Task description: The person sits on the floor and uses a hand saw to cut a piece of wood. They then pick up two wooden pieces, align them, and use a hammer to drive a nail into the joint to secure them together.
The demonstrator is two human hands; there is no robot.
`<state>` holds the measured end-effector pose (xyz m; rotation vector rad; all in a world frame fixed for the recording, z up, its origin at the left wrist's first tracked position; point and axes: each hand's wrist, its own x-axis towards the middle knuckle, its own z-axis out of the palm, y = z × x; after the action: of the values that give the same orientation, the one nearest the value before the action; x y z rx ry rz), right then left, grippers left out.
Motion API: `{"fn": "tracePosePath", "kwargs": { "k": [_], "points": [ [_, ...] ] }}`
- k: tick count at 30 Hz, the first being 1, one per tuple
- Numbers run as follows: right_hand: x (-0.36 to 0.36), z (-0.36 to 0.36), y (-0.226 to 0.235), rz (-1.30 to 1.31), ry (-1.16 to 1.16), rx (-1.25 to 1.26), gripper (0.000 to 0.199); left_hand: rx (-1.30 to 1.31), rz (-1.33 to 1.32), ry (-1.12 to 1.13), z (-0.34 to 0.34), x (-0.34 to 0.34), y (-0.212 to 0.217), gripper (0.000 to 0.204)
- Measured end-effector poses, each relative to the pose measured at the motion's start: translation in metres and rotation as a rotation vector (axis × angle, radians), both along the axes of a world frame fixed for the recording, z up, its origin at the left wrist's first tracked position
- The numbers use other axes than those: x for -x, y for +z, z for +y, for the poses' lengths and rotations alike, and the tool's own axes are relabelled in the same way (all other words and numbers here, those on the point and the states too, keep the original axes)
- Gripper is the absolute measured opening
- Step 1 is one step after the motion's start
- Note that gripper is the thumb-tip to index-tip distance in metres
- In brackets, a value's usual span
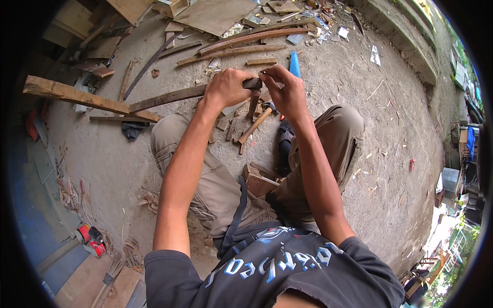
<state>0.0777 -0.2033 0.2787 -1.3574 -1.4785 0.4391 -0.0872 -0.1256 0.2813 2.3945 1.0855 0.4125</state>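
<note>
My left hand is wrapped round a long dark wooden strip close to its right end, and the strip runs off to the left. At that end my right hand is closed in a pinch, thumb and forefinger together. What sits in the pinch is too small to make out. A hammer with a wooden handle lies below my hands, between my knees, among broken wood scraps. Just beyond my right hand is a blue blade-like piece, partly hidden by it.
A thick rough beam juts in from the left, meeting the strip's far end. Several curved wood lengths lie ahead, near a flat board. A small wooden box stands between my legs. Red-and-black tools lie lower left.
</note>
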Motion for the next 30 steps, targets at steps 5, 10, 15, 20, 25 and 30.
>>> {"fn": "tracePosePath", "kwargs": {
  "k": [5, 10, 15, 20, 25, 30],
  "points": [
    [0.0, 0.0, -0.001, 0.009, -0.001, 0.006, 0.014, 0.029, -0.023, -0.013, 0.002, 0.002, -0.001, 0.036],
    [0.001, 0.0, 0.0, 0.027, 0.012, 0.008, 0.014, 0.04, -0.019, 0.003, 0.0, 0.002, 0.001, 0.037],
    [-0.002, 0.001, -0.003, -0.071, 0.028, -0.058, 0.013, 0.036, 0.002, 0.032, -0.001, 0.0, 0.005, 0.043],
    [0.0, -0.001, 0.0, -0.102, 0.026, -0.057, 0.012, 0.043, -0.031, 0.017, 0.0, 0.002, 0.003, 0.042],
    [0.0, 0.0, 0.001, -0.118, 0.024, -0.063, 0.012, 0.041, -0.011, 0.016, 0.0, 0.0, 0.006, 0.039],
    [0.002, 0.0, 0.006, -0.153, 0.028, -0.055, 0.012, 0.046, 0.038, -0.009, -0.001, 0.0, 0.009, 0.045]
  ]
}}
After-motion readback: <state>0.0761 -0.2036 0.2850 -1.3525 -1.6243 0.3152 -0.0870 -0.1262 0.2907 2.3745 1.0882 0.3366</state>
